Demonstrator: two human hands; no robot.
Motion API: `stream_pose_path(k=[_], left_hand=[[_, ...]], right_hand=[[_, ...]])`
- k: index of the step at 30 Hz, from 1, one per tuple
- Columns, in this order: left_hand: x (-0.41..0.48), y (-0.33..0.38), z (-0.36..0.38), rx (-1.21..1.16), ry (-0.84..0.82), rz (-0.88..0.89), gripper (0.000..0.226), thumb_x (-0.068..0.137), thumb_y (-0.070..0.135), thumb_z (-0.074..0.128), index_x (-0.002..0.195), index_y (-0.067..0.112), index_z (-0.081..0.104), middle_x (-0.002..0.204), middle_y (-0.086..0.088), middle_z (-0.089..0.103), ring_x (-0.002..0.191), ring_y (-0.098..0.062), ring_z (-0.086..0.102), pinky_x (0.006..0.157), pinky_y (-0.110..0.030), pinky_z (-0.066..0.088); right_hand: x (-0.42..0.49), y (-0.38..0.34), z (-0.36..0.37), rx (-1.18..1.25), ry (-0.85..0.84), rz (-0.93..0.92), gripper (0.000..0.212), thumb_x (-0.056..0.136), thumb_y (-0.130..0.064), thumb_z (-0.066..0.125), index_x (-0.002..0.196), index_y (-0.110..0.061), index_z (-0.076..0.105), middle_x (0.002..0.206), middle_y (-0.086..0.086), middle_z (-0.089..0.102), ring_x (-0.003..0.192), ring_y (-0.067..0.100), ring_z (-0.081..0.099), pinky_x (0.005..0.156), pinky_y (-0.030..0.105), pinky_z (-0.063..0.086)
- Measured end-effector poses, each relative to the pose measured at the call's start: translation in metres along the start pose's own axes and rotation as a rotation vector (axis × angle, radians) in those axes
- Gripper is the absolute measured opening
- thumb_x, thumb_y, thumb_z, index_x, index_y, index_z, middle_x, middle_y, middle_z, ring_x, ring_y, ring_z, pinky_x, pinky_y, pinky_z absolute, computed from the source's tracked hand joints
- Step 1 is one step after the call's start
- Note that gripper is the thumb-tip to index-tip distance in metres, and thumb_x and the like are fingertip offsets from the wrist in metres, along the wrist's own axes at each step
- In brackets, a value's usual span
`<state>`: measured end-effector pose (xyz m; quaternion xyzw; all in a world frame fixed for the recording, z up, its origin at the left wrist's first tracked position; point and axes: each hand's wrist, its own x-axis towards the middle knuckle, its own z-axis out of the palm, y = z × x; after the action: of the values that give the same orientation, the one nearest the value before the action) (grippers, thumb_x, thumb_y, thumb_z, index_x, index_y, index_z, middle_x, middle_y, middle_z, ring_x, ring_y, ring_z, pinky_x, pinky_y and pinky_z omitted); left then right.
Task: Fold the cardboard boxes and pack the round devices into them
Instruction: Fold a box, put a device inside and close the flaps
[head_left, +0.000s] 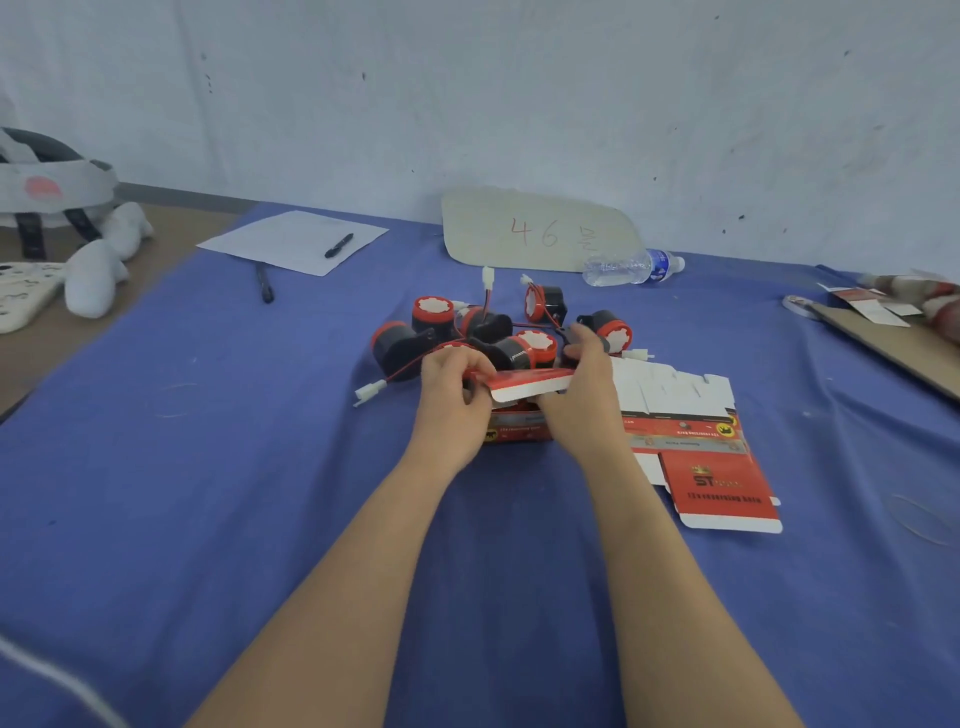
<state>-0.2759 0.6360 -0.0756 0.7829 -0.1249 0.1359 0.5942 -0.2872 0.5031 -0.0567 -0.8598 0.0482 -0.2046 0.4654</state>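
Note:
A small red and white cardboard box (519, 428) stands on the blue cloth at the middle of the table. My left hand (451, 387) pinches the left end of its raised lid flap (524, 383). My right hand (584, 379) grips the flap's right end from above. Behind the box lies a heap of several round black and red devices (524, 349) with red wires and white plugs. To the right of the box lie flat unfolded box blanks (717, 467), printed red with white insides. What the box holds is hidden by the flap.
At the back lie a cardboard sign (540, 228) marked 46 and a plastic water bottle (631, 266). A sheet of paper with a pen (338, 244) and a second pen (264, 283) lie back left. Cardboard and packets (893, 317) sit at the right edge. White objects (98, 270) lie far left.

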Motion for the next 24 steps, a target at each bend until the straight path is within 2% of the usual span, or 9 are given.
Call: stream_pose_path(k=[4, 6, 8, 10, 13, 15, 18, 22, 24], left_hand=[[0.003, -0.002, -0.003, -0.12, 0.01, -0.118, 0.034, 0.096, 0.003, 0.035, 0.081, 0.025, 0.057, 0.107, -0.006, 0.059, 0.1, -0.022, 0.055, 0.091, -0.042, 0.049], [0.002, -0.001, -0.005, -0.185, -0.005, -0.127, 0.022, 0.099, 0.018, 0.042, 0.087, 0.025, 0.06, 0.106, -0.002, 0.061, 0.101, -0.02, 0.058, 0.087, -0.034, 0.051], [0.0, -0.001, -0.005, -0.058, -0.049, -0.034, 0.009, 0.095, 0.027, 0.055, 0.101, 0.023, 0.061, 0.11, 0.004, 0.057, 0.1, -0.012, 0.055, 0.083, -0.014, 0.044], [0.0, -0.007, -0.006, 0.105, -0.058, 0.086, 0.025, 0.092, 0.026, 0.062, 0.115, 0.017, 0.06, 0.117, 0.006, 0.052, 0.103, -0.006, 0.05, 0.083, -0.003, 0.037], [0.002, -0.011, -0.007, 0.226, -0.027, 0.159, 0.031, 0.093, 0.023, 0.061, 0.122, 0.012, 0.06, 0.125, 0.0, 0.056, 0.113, -0.014, 0.051, 0.096, -0.013, 0.038], [0.003, -0.01, -0.008, 0.259, -0.022, 0.177, 0.03, 0.094, 0.02, 0.06, 0.122, 0.011, 0.061, 0.126, -0.002, 0.059, 0.115, -0.019, 0.052, 0.1, -0.023, 0.04], [0.002, -0.008, -0.007, 0.185, -0.005, 0.191, 0.025, 0.093, 0.009, 0.058, 0.117, 0.011, 0.063, 0.119, 0.0, 0.059, 0.107, -0.01, 0.052, 0.085, -0.002, 0.036], [0.001, -0.006, -0.009, 0.121, -0.026, 0.085, 0.023, 0.091, 0.009, 0.053, 0.109, 0.019, 0.064, 0.113, 0.008, 0.056, 0.096, 0.0, 0.051, 0.075, 0.0, 0.038], [0.001, -0.005, -0.009, 0.102, -0.022, 0.05, 0.023, 0.089, 0.009, 0.054, 0.106, 0.018, 0.065, 0.112, 0.008, 0.055, 0.094, 0.004, 0.051, 0.073, 0.001, 0.038]], right_hand=[[0.0, 0.001, -0.005, -0.118, -0.239, -0.124, 0.054, 0.085, -0.005, 0.057, 0.136, -0.023, 0.049, 0.137, -0.001, 0.048, 0.127, 0.014, 0.043, 0.099, 0.02, 0.034], [0.001, 0.002, -0.007, -0.126, -0.35, -0.119, 0.05, 0.087, -0.019, 0.062, 0.136, -0.024, 0.051, 0.143, -0.004, 0.041, 0.132, 0.012, 0.036, 0.099, 0.017, 0.028], [0.001, 0.002, -0.009, -0.093, -0.352, -0.114, 0.05, 0.089, -0.023, 0.062, 0.137, -0.023, 0.05, 0.146, -0.006, 0.038, 0.134, 0.009, 0.034, 0.099, 0.017, 0.027], [0.001, 0.002, -0.011, -0.05, -0.327, -0.117, 0.046, 0.091, -0.018, 0.058, 0.137, -0.021, 0.051, 0.147, -0.006, 0.038, 0.133, 0.008, 0.035, 0.1, 0.017, 0.029], [-0.001, 0.003, -0.013, 0.054, -0.322, -0.077, 0.045, 0.091, -0.01, 0.054, 0.135, -0.022, 0.052, 0.15, -0.005, 0.032, 0.136, 0.008, 0.032, 0.103, 0.021, 0.032], [0.0, 0.004, -0.011, 0.024, -0.244, -0.091, 0.042, 0.092, -0.007, 0.053, 0.131, -0.02, 0.055, 0.147, -0.001, 0.035, 0.13, 0.009, 0.039, 0.1, 0.015, 0.035], [0.0, 0.004, -0.009, 0.009, -0.196, -0.091, 0.034, 0.092, -0.01, 0.057, 0.124, -0.019, 0.061, 0.136, 0.001, 0.048, 0.107, 0.002, 0.048, 0.083, -0.001, 0.037], [-0.002, 0.007, -0.016, 0.073, -0.32, -0.007, 0.034, 0.091, -0.025, 0.062, 0.125, -0.026, 0.062, 0.12, -0.004, 0.063, 0.109, 0.01, 0.058, 0.092, 0.023, 0.048], [-0.002, 0.008, -0.018, 0.079, -0.349, 0.005, 0.036, 0.091, -0.026, 0.063, 0.126, -0.025, 0.062, 0.117, -0.006, 0.064, 0.108, 0.01, 0.059, 0.096, 0.027, 0.048]])
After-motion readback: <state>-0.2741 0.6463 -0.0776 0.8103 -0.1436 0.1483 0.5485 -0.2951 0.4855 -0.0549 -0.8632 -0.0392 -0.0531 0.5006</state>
